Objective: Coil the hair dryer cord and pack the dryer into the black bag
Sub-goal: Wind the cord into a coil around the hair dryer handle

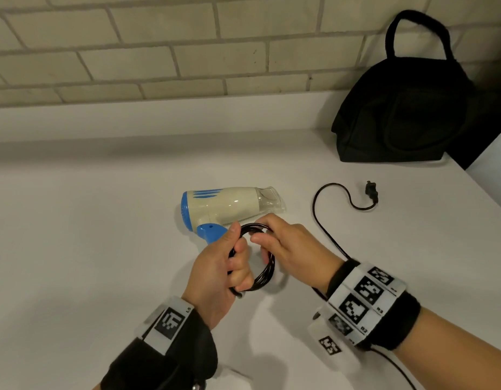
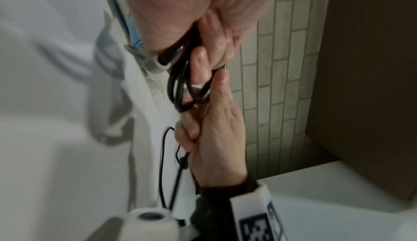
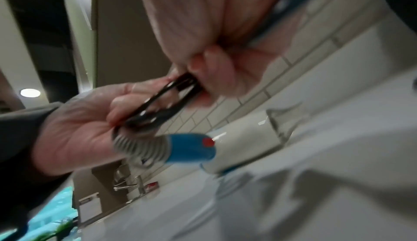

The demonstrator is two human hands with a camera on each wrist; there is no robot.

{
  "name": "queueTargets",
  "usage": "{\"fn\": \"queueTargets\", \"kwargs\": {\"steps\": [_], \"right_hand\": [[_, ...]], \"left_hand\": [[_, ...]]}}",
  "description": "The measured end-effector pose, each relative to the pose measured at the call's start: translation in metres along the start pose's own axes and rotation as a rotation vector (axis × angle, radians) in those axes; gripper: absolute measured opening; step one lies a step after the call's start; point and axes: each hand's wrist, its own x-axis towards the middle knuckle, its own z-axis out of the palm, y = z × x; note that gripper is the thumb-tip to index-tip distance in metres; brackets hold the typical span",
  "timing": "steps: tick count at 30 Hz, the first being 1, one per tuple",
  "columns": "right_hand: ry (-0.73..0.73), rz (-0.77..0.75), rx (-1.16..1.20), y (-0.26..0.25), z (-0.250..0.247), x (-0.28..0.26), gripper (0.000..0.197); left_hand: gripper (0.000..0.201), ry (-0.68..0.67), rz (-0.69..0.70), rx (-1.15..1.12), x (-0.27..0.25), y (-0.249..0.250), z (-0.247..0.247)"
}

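Note:
A cream and blue hair dryer (image 1: 227, 206) lies on its side on the white counter (image 1: 103, 249). Just in front of it, both hands hold up a small coil of black cord (image 1: 264, 273). My left hand (image 1: 238, 263) grips the coil's left side in a fist. My right hand (image 1: 269, 240) curls its fingers around the coil's top right. The loose cord (image 1: 314, 209) runs out from under my right wrist to the plug (image 1: 371, 192), which lies flat on the counter. The black bag (image 1: 404, 114) stands at the back right. The right wrist view shows the coil (image 3: 158, 107) above the dryer's ribbed cord sleeve (image 3: 140, 145).
A brick-tiled wall (image 1: 159, 52) and a low ledge run along the back of the counter. A dark panel stands behind the bag at the far right. The right wrist view shows a faucet (image 3: 135, 184) further along the counter.

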Motion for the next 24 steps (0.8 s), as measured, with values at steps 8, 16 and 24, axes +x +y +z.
{"fn": "queueTargets", "kwargs": {"steps": [8,16,24], "right_hand": [[-0.175,0.128,-0.822,0.019,-0.048,-0.016,0.032],[0.001,-0.227,-1.044,-0.012,0.012,-0.011,0.029],[-0.100,-0.399,-0.800,-0.026,-0.007,-0.018,0.035]], "left_hand": [[0.046,0.189,0.206,-0.200,-0.004,0.023,-0.013],[0.042,-0.028,0.583,0.537,-0.009,0.011,0.019],[0.042,-0.177,0.644,0.781,0.001,-0.001,-0.002]]}}
